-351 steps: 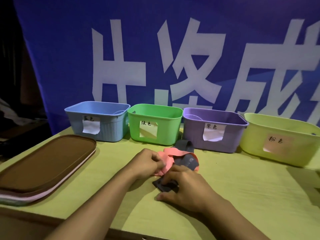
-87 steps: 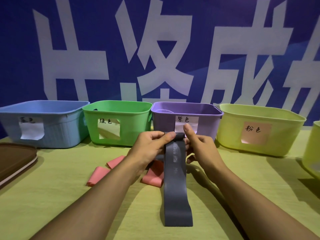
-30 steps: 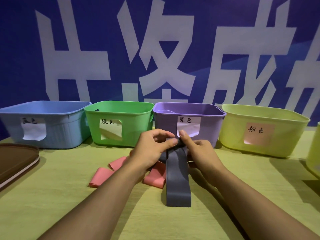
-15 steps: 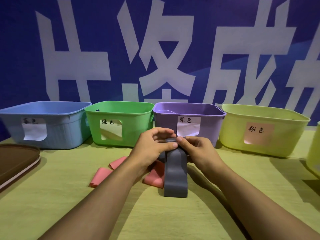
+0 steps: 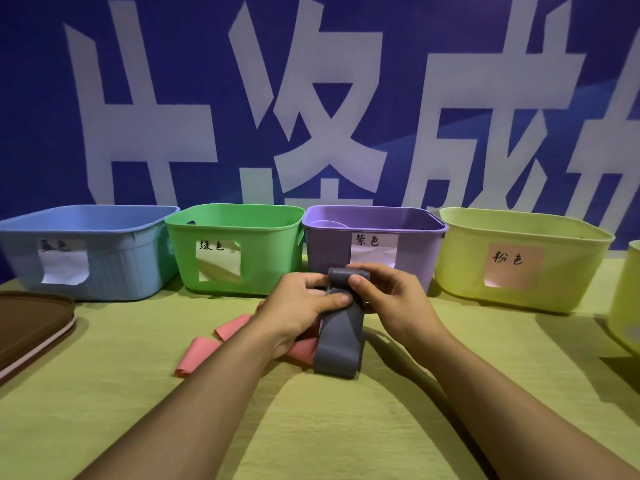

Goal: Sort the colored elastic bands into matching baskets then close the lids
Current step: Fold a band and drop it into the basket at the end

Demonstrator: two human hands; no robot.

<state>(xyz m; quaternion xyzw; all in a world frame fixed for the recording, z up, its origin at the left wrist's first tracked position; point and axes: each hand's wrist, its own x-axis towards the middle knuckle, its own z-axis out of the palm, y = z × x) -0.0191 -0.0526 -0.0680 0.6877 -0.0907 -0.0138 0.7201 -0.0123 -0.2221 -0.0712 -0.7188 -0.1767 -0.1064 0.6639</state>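
Both hands hold a grey elastic band [image 5: 341,344] in front of the purple basket [image 5: 374,237]. My left hand [image 5: 301,306] pinches it from the left and my right hand [image 5: 388,299] from the right, with its top end rolled between the fingers. Its lower loop hangs down to the table. A pink band [image 5: 207,344] lies on the table under my left wrist, partly hidden. Along the back stand a blue basket [image 5: 104,265], a green basket [image 5: 239,251] and a yellow-green basket [image 5: 519,258] with a pink label, all without lids.
Stacked lids [image 5: 31,327], brown on top, lie at the left table edge. Another yellow-green basket [image 5: 627,299] is cut off at the right edge. A blue banner with white characters hangs behind the baskets.
The hands have kept rolling the grey band from its top end, so the hanging part has grown shorter and its lower loop has drawn closer to the hands.
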